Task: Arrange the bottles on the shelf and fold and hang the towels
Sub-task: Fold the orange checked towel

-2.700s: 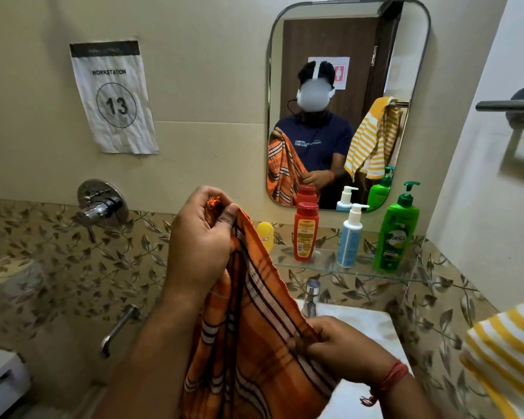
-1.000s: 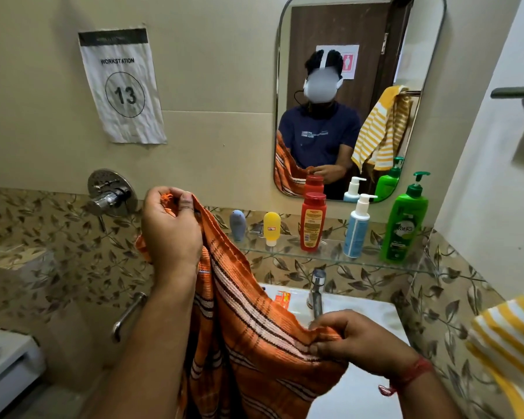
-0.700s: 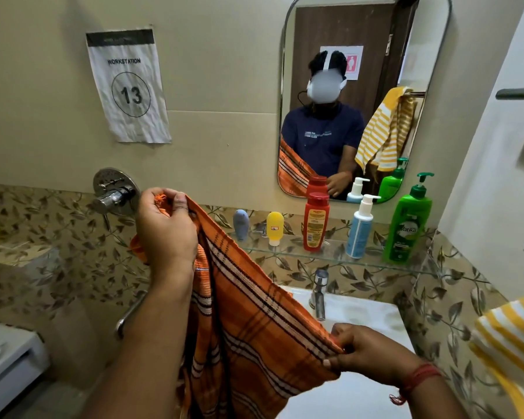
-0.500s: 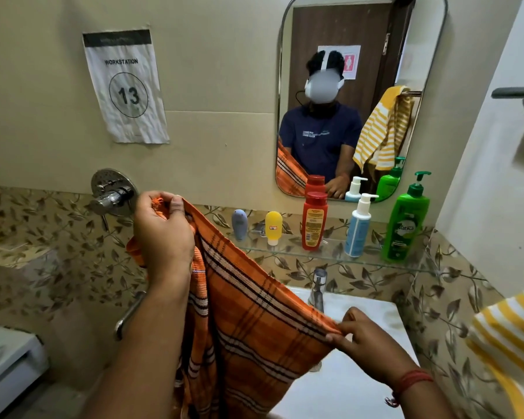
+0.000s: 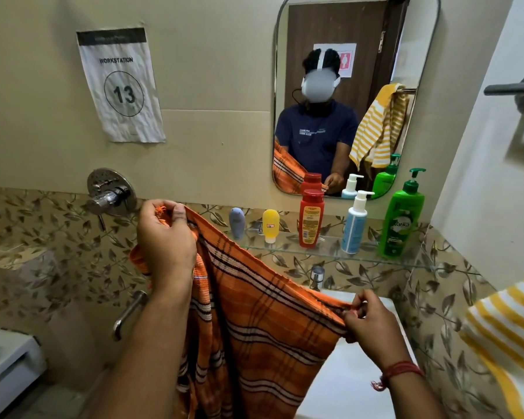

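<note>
Stretched above the white sink: an orange striped towel, its top edge taut on a slant between two hands and the rest hanging in folds. Gripped at the raised corner by the left hand, fingers curled round bunched cloth, thumb pressed on top. Pinched at the lower corner by the right hand, fingertips closed on the hem, a red thread at the wrist. Seen at the right edge: part of a yellow-and-white striped towel, below a metal rail. Mounted above: a mirror. Lined up behind, along the glass shelf under that mirror, from its right end toward its left: a green pump bottle, a blue-and-white pump bottle, a red bottle, a small yellow bottle and a small grey-blue bottle, all upright and apart. Taped to the wall: a paper sign marked workstation 13.
</note>
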Demonstrator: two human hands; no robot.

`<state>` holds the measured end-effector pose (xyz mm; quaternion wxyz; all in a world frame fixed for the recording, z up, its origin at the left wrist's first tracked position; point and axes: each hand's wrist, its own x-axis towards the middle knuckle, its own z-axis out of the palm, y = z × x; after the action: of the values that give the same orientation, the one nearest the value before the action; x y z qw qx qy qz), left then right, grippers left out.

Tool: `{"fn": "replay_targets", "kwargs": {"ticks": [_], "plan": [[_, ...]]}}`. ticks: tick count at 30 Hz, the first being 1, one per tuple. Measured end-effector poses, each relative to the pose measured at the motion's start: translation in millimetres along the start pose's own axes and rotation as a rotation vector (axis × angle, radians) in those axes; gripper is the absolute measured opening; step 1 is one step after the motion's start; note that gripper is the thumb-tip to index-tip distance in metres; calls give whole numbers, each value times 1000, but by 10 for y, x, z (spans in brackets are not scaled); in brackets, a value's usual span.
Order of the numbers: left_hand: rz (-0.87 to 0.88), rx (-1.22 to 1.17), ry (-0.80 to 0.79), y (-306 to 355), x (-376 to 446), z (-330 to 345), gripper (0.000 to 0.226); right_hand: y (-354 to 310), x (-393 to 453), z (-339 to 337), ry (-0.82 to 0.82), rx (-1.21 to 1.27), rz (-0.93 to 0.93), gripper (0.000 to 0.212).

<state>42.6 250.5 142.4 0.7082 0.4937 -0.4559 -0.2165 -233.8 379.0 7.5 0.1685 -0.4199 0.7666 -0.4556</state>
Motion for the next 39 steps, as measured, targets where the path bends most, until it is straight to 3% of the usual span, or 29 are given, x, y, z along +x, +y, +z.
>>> {"fn": "replay_targets", "kwargs": {"ticks": [4, 9, 11, 14, 17, 20, 23, 25, 32, 34, 39], "plan": [[-2, -17, 14, 26, 17, -2, 5, 36, 9, 32, -2, 36, 32, 13], [10, -20, 1, 18, 7, -12, 7, 124, 41, 104, -14, 57, 47, 26], [25, -16, -1, 27, -3, -11, 7, 137, 48, 146, -1, 336, 136, 25], [16, -26, -11, 24, 4, -8, 7, 43, 77, 144, -25, 1041, 408, 23], [3, -54, -23, 15, 17, -9, 8, 33, 116, 96, -49, 1303, 466, 32], [-7, -82, -3, 56, 32, 7, 6, 39, 81, 33, -161, 1075, 293, 35], [-9, -106, 9, 119, 57, 26, 6, 61, 52, -27, -261, 417, 16, 19], [3, -104, 1, 127, 68, 43, 6, 91, 67, -5, -262, 140, -60, 11], [1, -103, -11, 103, 64, 83, 7, 91, 100, 56, -80, 48, -31, 24], [0, -108, -8, 83, 62, 97, 8, 80, 118, 41, -83, -21, -46, 26], [5, -114, 8, 77, 53, 89, 11, 77, 142, -52, -149, 137, 99, 15]]}}
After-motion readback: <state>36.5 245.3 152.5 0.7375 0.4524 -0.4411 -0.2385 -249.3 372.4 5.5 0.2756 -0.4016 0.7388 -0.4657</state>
